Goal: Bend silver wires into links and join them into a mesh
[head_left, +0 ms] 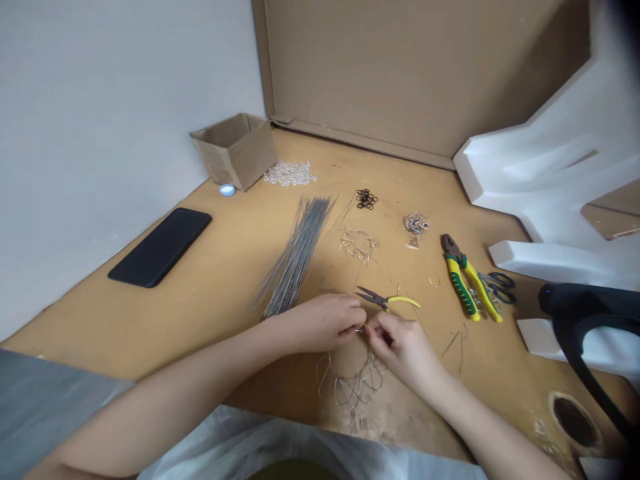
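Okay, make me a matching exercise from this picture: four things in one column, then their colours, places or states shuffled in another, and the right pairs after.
Things:
1. nearest looped wire
2. cardboard box
3. large pliers
4. small rings

Descriptions:
A. black, heaped together
B. yellow and green handles
C. just below the left hand and right hand in view
D. brown, open at the top

Pairs: 1-C, 2-D, 3-B, 4-A

Hands [330,323] [400,343] near each other, fingers [356,317] curled.
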`<state>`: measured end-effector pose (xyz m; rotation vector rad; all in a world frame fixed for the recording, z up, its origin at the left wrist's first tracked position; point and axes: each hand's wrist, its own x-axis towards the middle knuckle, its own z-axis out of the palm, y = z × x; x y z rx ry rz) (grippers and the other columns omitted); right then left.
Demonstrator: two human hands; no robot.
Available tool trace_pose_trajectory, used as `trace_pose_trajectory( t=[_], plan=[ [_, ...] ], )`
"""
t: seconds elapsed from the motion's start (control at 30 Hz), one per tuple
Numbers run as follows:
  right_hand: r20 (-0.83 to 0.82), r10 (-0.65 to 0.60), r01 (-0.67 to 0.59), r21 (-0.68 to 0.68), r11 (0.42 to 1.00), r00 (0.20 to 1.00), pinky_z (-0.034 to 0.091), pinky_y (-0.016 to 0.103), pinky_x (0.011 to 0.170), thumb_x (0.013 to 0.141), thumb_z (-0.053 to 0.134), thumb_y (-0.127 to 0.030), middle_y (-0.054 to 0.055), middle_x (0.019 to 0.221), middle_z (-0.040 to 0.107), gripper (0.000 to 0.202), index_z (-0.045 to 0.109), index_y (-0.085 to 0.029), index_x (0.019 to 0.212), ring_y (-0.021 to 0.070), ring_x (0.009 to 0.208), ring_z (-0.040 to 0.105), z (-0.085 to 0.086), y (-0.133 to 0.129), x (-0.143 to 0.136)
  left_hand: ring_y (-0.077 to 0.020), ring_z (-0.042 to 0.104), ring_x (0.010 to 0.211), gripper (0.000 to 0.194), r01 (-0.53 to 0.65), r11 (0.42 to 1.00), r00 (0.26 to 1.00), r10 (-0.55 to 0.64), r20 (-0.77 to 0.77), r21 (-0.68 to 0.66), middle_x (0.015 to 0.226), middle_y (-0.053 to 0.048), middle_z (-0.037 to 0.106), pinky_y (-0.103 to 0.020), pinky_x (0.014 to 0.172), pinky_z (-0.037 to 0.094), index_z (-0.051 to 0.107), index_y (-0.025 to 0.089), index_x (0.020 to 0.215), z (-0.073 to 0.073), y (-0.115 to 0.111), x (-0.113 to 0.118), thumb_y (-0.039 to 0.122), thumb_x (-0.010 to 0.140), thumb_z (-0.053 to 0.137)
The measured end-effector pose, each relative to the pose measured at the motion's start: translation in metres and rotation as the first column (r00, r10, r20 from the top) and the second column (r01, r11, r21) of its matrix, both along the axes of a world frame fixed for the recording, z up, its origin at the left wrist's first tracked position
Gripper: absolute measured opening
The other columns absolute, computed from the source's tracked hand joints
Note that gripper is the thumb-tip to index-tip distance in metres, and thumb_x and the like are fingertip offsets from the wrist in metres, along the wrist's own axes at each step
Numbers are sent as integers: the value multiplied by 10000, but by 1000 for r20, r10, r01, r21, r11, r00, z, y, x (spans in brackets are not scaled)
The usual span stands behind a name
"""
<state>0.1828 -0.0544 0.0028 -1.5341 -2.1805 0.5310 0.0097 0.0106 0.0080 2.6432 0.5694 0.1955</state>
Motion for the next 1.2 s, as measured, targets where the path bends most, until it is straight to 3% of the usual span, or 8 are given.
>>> trace_pose_trajectory(
  t=[0.57, 0.83, 1.2],
  plan=[
    [8, 57, -57, -13, 998, 998, 287, 180, 477, 702, 466, -48, -56, 515, 441, 163, 474, -183, 612, 71, 466, 416, 7, 0, 5, -131, 496, 691, 88, -19, 999, 1000, 18, -13, -50, 738, -7, 534, -225, 621, 348, 523, 168, 698, -2, 2, 0, 108, 746, 481],
    [-48, 192, -192, 15, 981, 980, 302, 189, 518, 777, 450, -88, -41, 556, 455, 164, 481, -183, 647, 79, 512, 420, 9, 3, 7, -122, 491, 656, 101, -40, 996, 999, 41, 14, -78, 700, 3, 531, -220, 599, 342, 514, 167, 667, -1, 2, 0, 95, 729, 480],
    [276, 212, -247, 101, 964, 938, 292, 245, 550, 890, 367, -167, 4, 624, 523, 234, 504, -173, 699, 111, 557, 451, 5, -5, 5, -130, 510, 668, 131, -41, 998, 999, 43, 29, -50, 721, -8, 563, -229, 591, 344, 520, 167, 656, 2, 1, 0, 134, 769, 463]
  ],
)
